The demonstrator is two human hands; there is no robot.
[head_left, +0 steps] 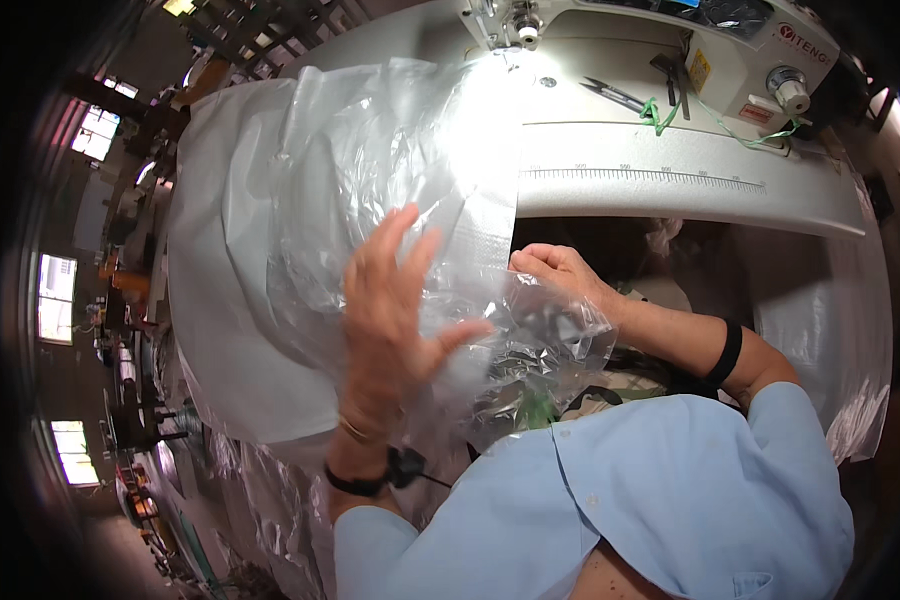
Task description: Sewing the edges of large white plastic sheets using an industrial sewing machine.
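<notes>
A white woven plastic sheet spreads over the left of the sewing table and drops past its front edge. Thin transparent plastic film lies crumpled on top of it, and a loose part of the film bunches near my lap. My left hand is over the film with its fingers spread, slightly blurred; whether it touches the film I cannot tell. At the sheet's right edge my right hand has its fingers closed, pinching that edge. Beyond both hands, the sheet's far end reaches under the sewing machine's needle area, which is brightly lit.
The white sewing machine stands at the back right. Thread snips with a green cord and a thin dark tool lie on its bed. A printed ruler scale runs along the front. More transparent film hangs at the right.
</notes>
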